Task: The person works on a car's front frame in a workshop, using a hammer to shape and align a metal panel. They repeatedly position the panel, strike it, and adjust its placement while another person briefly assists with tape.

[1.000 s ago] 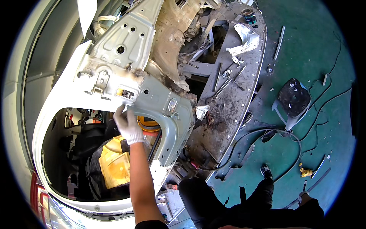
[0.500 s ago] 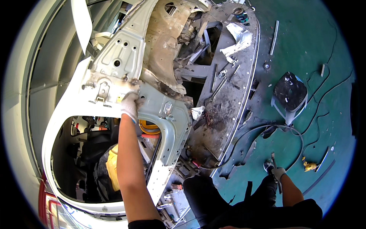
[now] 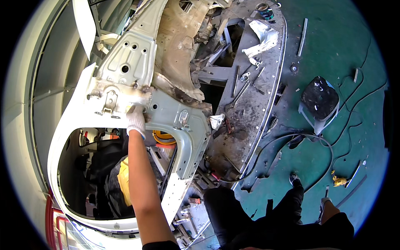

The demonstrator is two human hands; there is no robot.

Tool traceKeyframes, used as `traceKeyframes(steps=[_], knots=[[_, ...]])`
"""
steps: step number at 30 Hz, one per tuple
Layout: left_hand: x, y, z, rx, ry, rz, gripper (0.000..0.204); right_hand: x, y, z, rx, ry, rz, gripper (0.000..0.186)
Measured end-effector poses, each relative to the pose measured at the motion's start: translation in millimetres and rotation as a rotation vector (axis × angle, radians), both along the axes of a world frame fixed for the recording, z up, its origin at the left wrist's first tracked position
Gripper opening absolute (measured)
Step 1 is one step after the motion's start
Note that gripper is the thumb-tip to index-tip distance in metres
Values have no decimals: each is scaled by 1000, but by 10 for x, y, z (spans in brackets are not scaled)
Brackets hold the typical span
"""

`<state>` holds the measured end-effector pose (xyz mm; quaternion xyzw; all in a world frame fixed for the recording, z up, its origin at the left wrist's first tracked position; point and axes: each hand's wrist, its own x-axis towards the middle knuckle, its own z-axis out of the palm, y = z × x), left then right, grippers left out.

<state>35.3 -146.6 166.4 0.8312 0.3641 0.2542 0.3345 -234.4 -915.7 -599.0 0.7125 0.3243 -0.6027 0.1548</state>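
My left hand (image 3: 136, 121), in a white knit glove, rests on the front pillar of a stripped car body (image 3: 166, 118), with its fingers lying against the metal. Beside it a bracket-shaped hinge (image 3: 110, 102) is fixed to the same panel, near scorched bare metal. Low on the right side, my gloved right hand (image 3: 324, 201) is closed round a slim bar-like hand tool (image 3: 327, 191). That tool's upper end sticks out above the fist; its exact kind cannot be made out.
A grey metal platform (image 3: 246, 141) beside the body carries loose tools, a torn silver metal piece (image 3: 263, 38) and a can (image 3: 264, 10). A black-topped stool (image 3: 320, 100), a thick hose (image 3: 332, 160), thin cables and a yellow power tool (image 3: 339, 181) are on the green floor.
My left hand has slid slightly left and down along the panel. My right hand has dropped lower and to the right with the bar-like tool. The view has shifted a little.
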Motion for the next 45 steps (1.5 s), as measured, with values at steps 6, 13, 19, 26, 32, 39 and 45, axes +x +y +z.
traceKeyframes(steps=[6, 13, 19, 26, 32, 39, 45], knots=[[17, 84, -67, 74, -31, 99, 24, 106, -178, -172, -5, 35, 84, 54], [-64, 184, -76, 196, 102, 34, 29, 705, 920, 43, 90, 85, -908, 28], [-19, 100, -150, 757, 302, -71, 29, 1246, 1886, 448, 208, 139, -1722, 24], [-21, 171, -264, 864, 117, -145, 19, 1445, 1799, 340, 258, -272, -120, 32], [-94, 54, -257, 740, 71, -125, 21, 1812, 1324, 497, -3, -23, 31, 51], [-888, -373, -794, 451, -559, -384, 30, 2861, 1904, 1915, 7, -196, -516, 47], [-1061, 328, -1668, 207, -960, 40, 25, 3117, 2552, 3102, 34, -263, -785, 43]])
